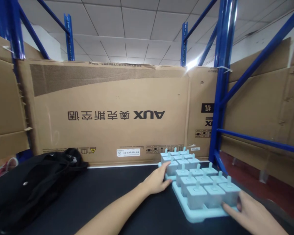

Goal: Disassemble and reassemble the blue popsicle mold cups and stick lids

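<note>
Left hand (156, 180): thumb and forefinger parted, tips against the left front corner of the far mould set (172, 169); whether they grip it cannot be told, the other fingers being hidden. Right hand (251, 210): half-curled at the right front corner of the near mould set (196, 217), thumb along the front, fingers round the side with tips out of sight, set held between; wrist cut off by the frame. Mould sets: two, pale blue, blocks with upright stick-shaped handles, standing at the right of the black tabletop (137, 209), one behind the other; the far one partly covered by the near, which is slightly blurred. Black cloth article (39, 189), left, folds too dark to identify. Pink object (2, 169), far left, cut off. Cardboard panel (107, 91), behind, print inverted, right portion partly masked by a blue rack post (220, 81).
</note>
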A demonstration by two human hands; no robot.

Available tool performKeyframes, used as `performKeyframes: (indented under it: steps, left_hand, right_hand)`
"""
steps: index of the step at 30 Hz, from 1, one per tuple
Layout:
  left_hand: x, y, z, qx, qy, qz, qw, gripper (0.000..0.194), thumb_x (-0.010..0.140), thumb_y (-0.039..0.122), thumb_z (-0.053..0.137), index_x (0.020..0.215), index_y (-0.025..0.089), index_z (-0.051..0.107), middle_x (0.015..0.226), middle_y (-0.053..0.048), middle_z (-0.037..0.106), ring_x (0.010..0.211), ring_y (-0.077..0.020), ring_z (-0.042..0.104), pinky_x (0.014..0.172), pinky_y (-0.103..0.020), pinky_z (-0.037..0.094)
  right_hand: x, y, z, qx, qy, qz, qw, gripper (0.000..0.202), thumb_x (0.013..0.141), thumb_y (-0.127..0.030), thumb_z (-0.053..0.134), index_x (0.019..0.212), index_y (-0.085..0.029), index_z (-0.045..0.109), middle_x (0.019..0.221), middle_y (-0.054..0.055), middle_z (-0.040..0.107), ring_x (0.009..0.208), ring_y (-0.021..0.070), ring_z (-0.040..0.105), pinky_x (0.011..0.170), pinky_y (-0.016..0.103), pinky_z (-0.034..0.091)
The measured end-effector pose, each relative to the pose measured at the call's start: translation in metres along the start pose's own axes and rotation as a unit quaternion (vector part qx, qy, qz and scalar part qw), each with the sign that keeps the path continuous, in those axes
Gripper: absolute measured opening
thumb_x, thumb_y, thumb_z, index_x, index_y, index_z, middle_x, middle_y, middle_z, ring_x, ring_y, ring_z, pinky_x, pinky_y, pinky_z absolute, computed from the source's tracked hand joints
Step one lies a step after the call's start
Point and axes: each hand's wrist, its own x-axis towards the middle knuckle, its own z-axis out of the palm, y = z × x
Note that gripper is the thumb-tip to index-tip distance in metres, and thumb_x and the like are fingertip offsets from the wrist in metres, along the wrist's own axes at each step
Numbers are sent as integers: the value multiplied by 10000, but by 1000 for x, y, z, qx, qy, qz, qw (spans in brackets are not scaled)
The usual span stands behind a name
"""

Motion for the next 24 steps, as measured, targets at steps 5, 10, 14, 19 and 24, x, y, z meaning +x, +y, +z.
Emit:
performKeyframes:
  steps: [5, 10, 14, 19, 24]
  left_hand:
    - [9, 1, 4, 80, 21, -1, 997, 772, 944, 295, 564, 1596, 250, 153, 1414, -169, 515, 1274, -304, 523, 1084, -477, 449]
    - [12, 1, 3, 87, 10, -12, 996, 749, 946, 283, 587, 1584, 265, 194, 1244, -111, 642, 1058, -258, 651, 968, -426, 522]
    - [17, -4, 8, 81, 14, -16, 997, 747, 923, 280, 630, 1562, 264, 245, 1222, -92, 674, 986, -239, 692, 927, -403, 546]
    - [-3, 19, -15, 41, 62, 9, 997, 679, 919, 246, 594, 1524, 232, 284, 1306, -119, 649, 959, -204, 724, 886, -351, 585]
    - [-108, 113, -79, 100, 154, 231, 955, 321, 898, 97, 540, 1182, 224, 616, 1018, -55, 744, 931, -179, 731, 808, -280, 604]
  right_hand:
    - [18, 6, 10, -49, 15, -8, 999, 354, 702, -616, 518, 647, -280, 421, 727, 102, 670, 709, 317, 672, 607, 421, 503]
    - [22, 8, 10, -49, -1, -3, 999, 379, 699, -638, 511, 643, -280, 396, 729, 109, 677, 714, 318, 677, 621, 423, 500]
    - [20, 2, 6, -57, -9, 4, 998, 386, 713, -650, 474, 656, -282, 372, 729, 113, 669, 714, 318, 677, 622, 421, 495]
    - [18, -2, 5, -61, -19, 14, 998, 388, 723, -652, 436, 724, -273, 353, 733, 118, 658, 695, 313, 674, 615, 412, 491]
    - [17, -9, 1, -59, -20, 27, 998, 418, 718, -662, 434, 771, -271, 297, 733, 123, 653, 681, 307, 668, 613, 397, 482]
